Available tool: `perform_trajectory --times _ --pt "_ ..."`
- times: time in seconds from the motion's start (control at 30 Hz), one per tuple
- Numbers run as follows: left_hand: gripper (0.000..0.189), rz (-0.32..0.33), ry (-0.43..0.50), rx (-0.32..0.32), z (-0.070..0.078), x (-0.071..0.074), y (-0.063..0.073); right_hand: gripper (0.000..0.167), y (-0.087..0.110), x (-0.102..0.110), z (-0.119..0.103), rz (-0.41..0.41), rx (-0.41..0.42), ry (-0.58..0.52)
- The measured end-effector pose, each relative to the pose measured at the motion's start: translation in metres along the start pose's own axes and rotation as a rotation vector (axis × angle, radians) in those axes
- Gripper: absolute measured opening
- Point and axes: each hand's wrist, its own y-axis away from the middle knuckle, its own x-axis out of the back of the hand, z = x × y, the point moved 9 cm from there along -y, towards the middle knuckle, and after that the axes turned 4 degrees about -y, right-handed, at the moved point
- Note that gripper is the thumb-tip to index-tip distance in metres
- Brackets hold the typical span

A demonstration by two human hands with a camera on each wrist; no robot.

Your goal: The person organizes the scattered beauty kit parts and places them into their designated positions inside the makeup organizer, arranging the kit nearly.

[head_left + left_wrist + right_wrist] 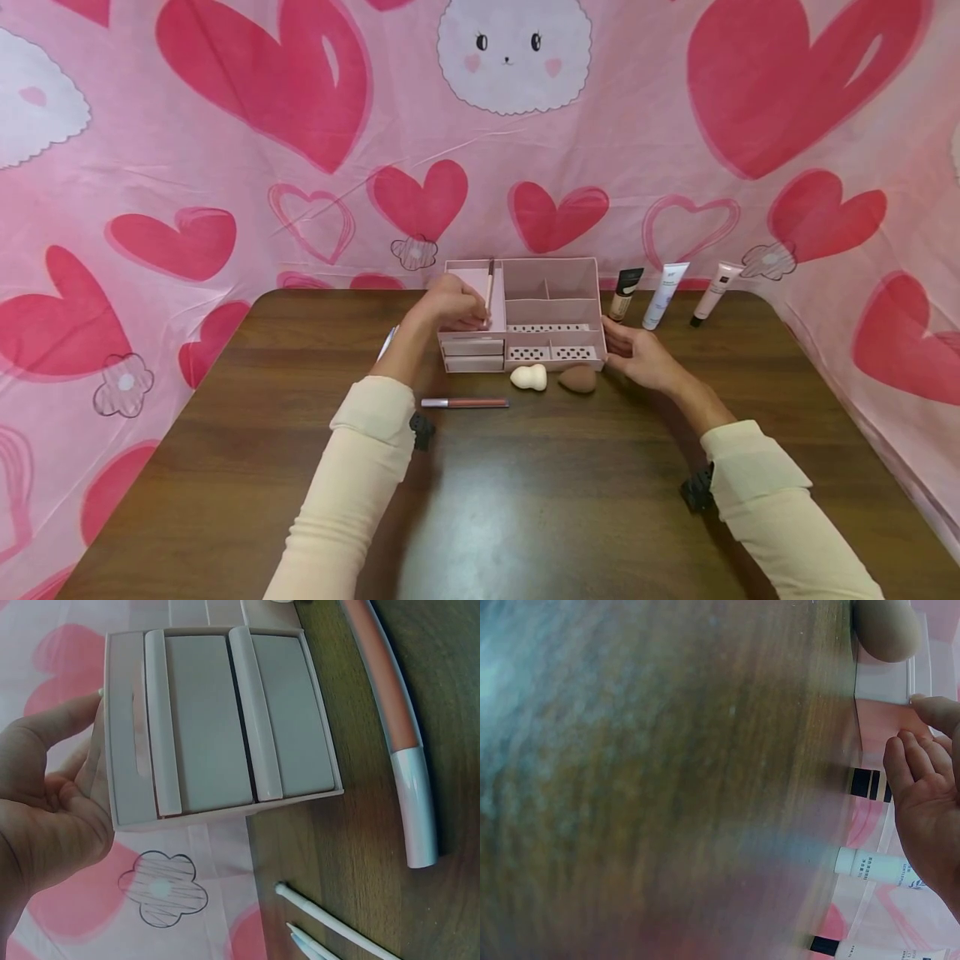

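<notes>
A pink makeup organizer [551, 315] with compartments and two small drawers [206, 720] stands near the table's back edge. At its upper left compartment my left hand [453, 302] pinches a slim makeup brush [490, 287] by its lower end, dark tip up. In the left wrist view the brush is mostly hidden behind the organizer. My right hand [641, 357] touches the organizer's right side, fingers extended along the wall and thumb at the front edge. A cream makeup sponge [529, 377] and a brown makeup sponge [577, 380] lie before the organizer.
To the right stand a black-capped tube [624, 293], a white tube [664, 296] and a pink tube [715, 293]. A lip gloss tube [465, 403] lies in front of the organizer. Thin sticks [330, 919] lie left of it. A heart-print cloth [300, 150] hangs behind the table.
</notes>
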Motion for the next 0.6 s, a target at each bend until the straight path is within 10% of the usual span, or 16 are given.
perform_trajectory --times 0.6 --pt "0.021 -0.005 -0.018 -0.057 0.0059 -0.0092 -0.001 0.066 -0.0001 -0.0012 0.0006 -0.008 -0.006 -0.035"
